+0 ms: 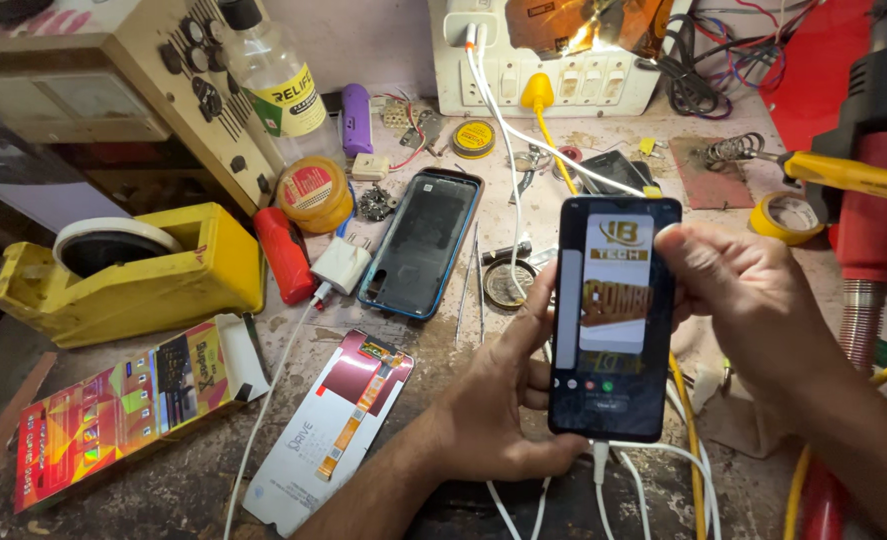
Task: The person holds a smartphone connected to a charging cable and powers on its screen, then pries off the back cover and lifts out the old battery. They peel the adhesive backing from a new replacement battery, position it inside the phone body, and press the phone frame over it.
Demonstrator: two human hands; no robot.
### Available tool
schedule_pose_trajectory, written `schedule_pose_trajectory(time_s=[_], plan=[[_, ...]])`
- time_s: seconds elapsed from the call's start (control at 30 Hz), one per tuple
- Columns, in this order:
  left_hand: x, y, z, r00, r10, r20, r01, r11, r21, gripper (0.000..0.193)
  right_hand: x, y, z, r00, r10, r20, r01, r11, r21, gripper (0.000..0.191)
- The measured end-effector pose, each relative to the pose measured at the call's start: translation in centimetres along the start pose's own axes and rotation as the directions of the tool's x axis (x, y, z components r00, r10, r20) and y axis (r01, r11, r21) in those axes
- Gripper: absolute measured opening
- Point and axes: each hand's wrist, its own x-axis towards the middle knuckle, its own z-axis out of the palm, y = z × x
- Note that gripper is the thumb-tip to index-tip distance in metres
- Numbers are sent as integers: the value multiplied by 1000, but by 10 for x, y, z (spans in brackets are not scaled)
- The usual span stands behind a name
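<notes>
Smartphone held upright between both hands, above the tabletop.

Left hand grips the lit smartphone from its lower left edge; white cable plugged in below. Right hand pinches the upper right edge. Long axis runs near to far. Beyond, on the tabletop, an empty phone frame.

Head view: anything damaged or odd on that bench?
Yes. A black phone shell with a blue rim lies open, its insides bare. A loose white display panel with an orange flex cable lies face down. The lit black smartphone in both hands looks intact.
</notes>
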Motion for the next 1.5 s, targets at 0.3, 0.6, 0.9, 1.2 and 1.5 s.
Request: schedule_pose_trajectory(time_s=[0.3, 0.6, 0.9, 1.2, 1.5], plan=[[1, -2, 0, 998, -7, -65, 5, 1000, -29, 132, 2, -7, 8, 989, 78, 124, -41, 960, -276, 58], [2, 0, -1, 996, -18, -86, 15, 999, -34, 133, 3, -12, 10, 978, 154, 140, -150, 988, -38, 49], [2, -1, -3, 999, -20, -51, 17, 999, -52, 131, 7, -1, 11, 988, 89, 124, -85, 996, -38, 33], [5, 8, -8, 997, 57, -49, -66, 977, -204, 125, 5, -32, 41, 988, 74, 133, -91, 988, 123, 60], [13, 44, 16, 889, -241, -388, 351, 905, 241, 111, -10, -31, 54, 993, 23, -118, -15, 997, 71, 75]])
